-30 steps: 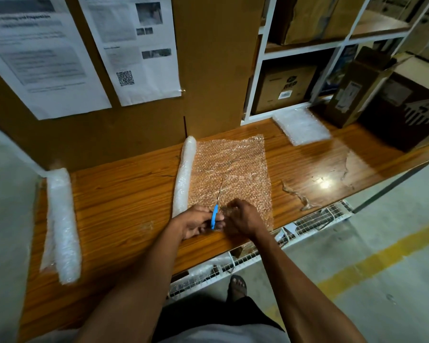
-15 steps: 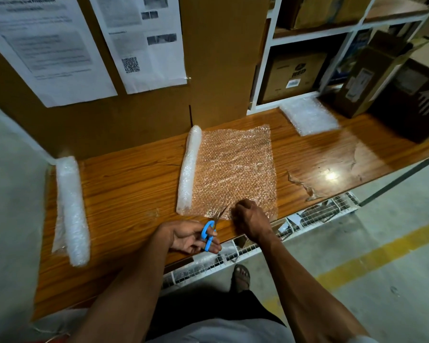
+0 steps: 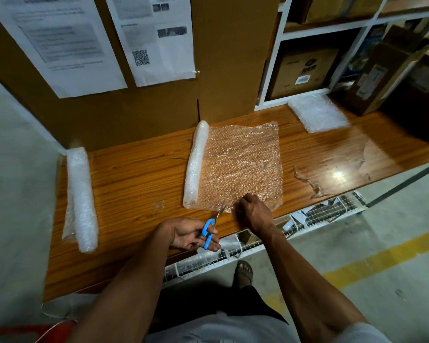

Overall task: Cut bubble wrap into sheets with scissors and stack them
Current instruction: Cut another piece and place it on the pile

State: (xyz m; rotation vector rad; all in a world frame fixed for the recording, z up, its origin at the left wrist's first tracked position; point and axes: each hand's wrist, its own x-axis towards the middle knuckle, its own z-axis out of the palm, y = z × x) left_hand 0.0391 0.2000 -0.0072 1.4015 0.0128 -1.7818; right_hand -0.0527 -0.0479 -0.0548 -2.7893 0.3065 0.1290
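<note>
A bubble wrap roll [image 3: 196,164] lies mid-table with a stretch of bubble wrap [image 3: 243,167] unrolled flat to its right. My left hand [image 3: 191,235] grips blue-handled scissors [image 3: 209,231]; their blades point up at the near edge of the unrolled wrap. My right hand [image 3: 254,214] pinches that near edge just right of the blades. A stack of cut sheets [image 3: 316,115] rests at the back right of the wooden table [image 3: 139,179].
A second bubble wrap roll [image 3: 81,199] lies at the table's left end. Cardboard boxes [image 3: 391,68] and a white shelf unit [image 3: 307,68] stand at the back right. Printed papers hang on the brown board behind. A wire rack runs below the table's front edge.
My left hand has drawn the scissors back toward me, from blades over the wrap to its near edge. My right hand stays on the wrap's near edge. The view has tilted down slightly.
</note>
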